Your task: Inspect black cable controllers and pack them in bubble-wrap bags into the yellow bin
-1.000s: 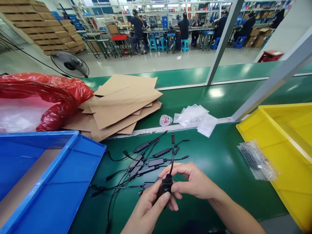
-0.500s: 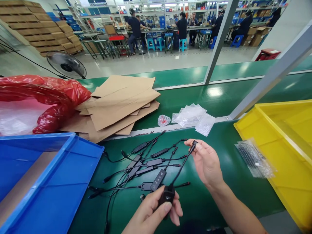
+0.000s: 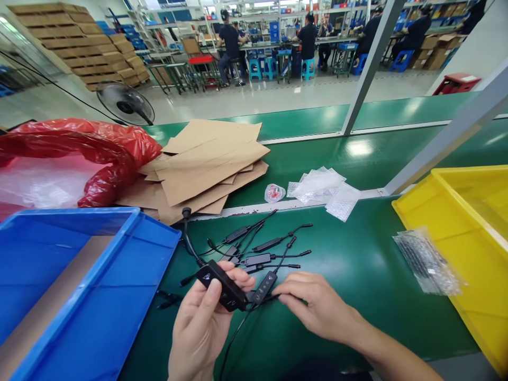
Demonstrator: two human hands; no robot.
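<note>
My left hand (image 3: 200, 328) is closed around a black inline controller (image 3: 222, 284) with a cable; one cable end curls up toward the cardboard, the other hangs down. My right hand (image 3: 319, 307) lies to its right, fingers pinched on the thin black cable beside the controller. Just beyond both hands, several more black controllers with cables (image 3: 260, 254) lie spread on the green belt (image 3: 357, 264).
A blue bin (image 3: 99, 296) stands at the left, a yellow bin (image 3: 468, 233) at the right with a bubble-wrap bag (image 3: 426, 262) against it. Cardboard sheets (image 3: 206, 164), a red plastic bag (image 3: 79, 153) and small clear bags (image 3: 321, 190) lie farther back. People work at distant tables.
My left hand has turned the controller flat and swung its cable end to the left. My right hand let go of the plug and dropped down to the cable beside the controller.
</note>
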